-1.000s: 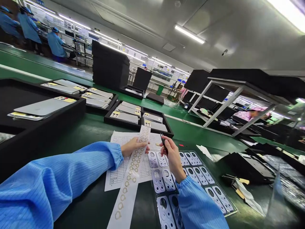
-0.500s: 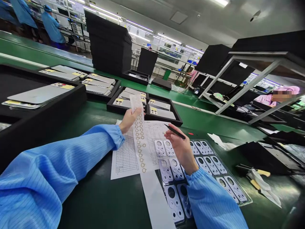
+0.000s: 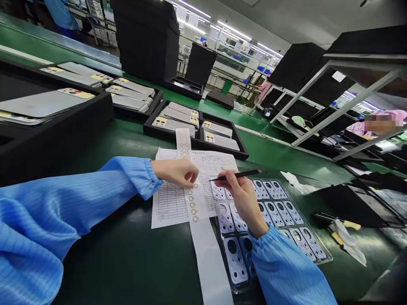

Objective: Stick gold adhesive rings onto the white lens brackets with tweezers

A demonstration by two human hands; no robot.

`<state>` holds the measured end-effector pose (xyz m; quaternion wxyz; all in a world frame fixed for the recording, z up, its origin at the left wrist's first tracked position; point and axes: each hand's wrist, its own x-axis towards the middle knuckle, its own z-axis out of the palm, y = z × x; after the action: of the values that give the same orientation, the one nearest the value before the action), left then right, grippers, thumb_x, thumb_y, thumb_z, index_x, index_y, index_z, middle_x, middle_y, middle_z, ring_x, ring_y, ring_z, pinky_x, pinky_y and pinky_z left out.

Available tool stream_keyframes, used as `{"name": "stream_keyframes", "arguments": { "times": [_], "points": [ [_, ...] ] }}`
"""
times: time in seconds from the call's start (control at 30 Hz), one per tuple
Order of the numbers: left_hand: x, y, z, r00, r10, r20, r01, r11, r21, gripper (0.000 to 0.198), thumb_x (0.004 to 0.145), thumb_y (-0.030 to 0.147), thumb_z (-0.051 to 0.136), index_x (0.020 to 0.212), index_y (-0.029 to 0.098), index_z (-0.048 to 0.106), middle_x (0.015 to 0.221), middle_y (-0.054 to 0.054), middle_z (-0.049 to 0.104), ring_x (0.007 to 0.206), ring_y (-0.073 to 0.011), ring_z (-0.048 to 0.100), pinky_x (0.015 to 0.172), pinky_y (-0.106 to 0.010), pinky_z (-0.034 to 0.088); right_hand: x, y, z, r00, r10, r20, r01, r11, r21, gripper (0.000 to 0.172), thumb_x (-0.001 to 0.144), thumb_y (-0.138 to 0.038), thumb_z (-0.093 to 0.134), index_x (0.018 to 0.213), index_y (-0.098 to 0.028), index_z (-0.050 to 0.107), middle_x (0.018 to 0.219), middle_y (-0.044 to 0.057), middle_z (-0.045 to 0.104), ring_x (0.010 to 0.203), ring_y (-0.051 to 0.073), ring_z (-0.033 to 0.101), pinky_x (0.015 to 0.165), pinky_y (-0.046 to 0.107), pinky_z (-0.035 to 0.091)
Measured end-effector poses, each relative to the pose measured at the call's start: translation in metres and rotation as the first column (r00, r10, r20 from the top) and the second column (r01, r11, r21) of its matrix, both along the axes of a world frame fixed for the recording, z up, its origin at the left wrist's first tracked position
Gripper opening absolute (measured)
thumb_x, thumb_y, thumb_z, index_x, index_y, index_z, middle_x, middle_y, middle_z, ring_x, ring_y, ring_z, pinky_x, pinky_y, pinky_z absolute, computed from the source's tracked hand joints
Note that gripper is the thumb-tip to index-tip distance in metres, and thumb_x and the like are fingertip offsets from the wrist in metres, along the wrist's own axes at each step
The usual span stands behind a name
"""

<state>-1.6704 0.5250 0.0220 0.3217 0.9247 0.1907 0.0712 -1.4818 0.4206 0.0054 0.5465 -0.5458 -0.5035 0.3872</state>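
The left hand (image 3: 178, 171) presses closed fingers (image 3: 190, 180) down on the white ring strip (image 3: 193, 207), which lies flat along the bench (image 3: 127, 262), its long axis running away from the person. The right hand (image 3: 241, 195) grips the black tweezers (image 3: 235, 175) level, tip pointing at the left fingers, just beside the strip.

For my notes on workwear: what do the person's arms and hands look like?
Both arms wear loose light-blue sleeves with fine stripes and gathered elastic cuffs. The left hand and right hand are bare: no gloves, rings or watch visible.
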Motion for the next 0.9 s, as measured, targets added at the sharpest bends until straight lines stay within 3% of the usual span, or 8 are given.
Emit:
{"name": "stream_keyframes", "arguments": {
  "times": [0.1, 0.2, 0.37, 0.9],
  "points": [
    [0.008, -0.005, -0.012, 0.998, -0.015, -0.061, 0.012, 0.998, -0.061, 0.01, 0.07, 0.021, 0.053, 0.07, 0.014, 0.06, 0.059, 0.002, 0.052, 0.055, -0.0108, 0.047, 0.05, -0.02, 0.033, -0.018, -0.004, -0.008, 0.998, 0.043, -0.055, -0.05, 0.989, -0.138, 0.032, 0.075, -0.044, 0.063, 0.077, -0.015, 0.05, 0.067, -0.001, 0.058, 0.059, 0.013, 0.063, 0.061, 0.026, 0.054],
    [0.008, -0.002, -0.019, 0.998, 0.013, -0.058, -0.018, 0.996, -0.085, 0.013, 0.07, 0.019, 0.05, 0.076, 0.014, 0.061, 0.059, 0.002, 0.052, 0.055, -0.011, 0.047, 0.05, -0.02, 0.033, -0.031, -0.004, -0.016, 1.0, 0.008, -0.021, -0.012, 0.981, -0.194, 0.035, 0.074, -0.046, 0.062, 0.081, -0.015, 0.047, 0.063, 0.001, 0.062, 0.057, 0.016, 0.065, 0.058, 0.028, 0.055],
    [0.003, -0.001, -0.023, 0.999, 0.031, -0.012, -0.032, 0.998, -0.056, 0.014, 0.07, 0.019, 0.05, 0.078, 0.015, 0.062, 0.059, 0.003, 0.05, 0.058, -0.0119, 0.047, 0.055, -0.022, 0.033, -0.039, -0.004, -0.02, 0.976, -0.115, 0.187, 0.145, 0.977, -0.155, 0.035, 0.076, -0.049, 0.059, 0.081, -0.017, 0.045, 0.054, 0.001, 0.063, 0.052, 0.02, 0.066, 0.054, 0.028, 0.054],
    [0.002, -0.001, -0.037, 0.991, 0.037, 0.132, -0.032, 0.998, -0.047, 0.013, 0.072, 0.022, 0.054, 0.076, 0.014, 0.064, 0.059, 0.003, 0.05, 0.057, -0.0103, 0.046, 0.056, -0.02, 0.035, -0.043, -0.009, -0.028, 0.961, -0.149, 0.233, 0.175, 0.98, -0.097, 0.028, 0.079, -0.043, 0.058, 0.078, -0.017, 0.048, 0.057, 0.002, 0.064, 0.053, 0.018, 0.065, 0.055, 0.027, 0.052]
  ]
}}
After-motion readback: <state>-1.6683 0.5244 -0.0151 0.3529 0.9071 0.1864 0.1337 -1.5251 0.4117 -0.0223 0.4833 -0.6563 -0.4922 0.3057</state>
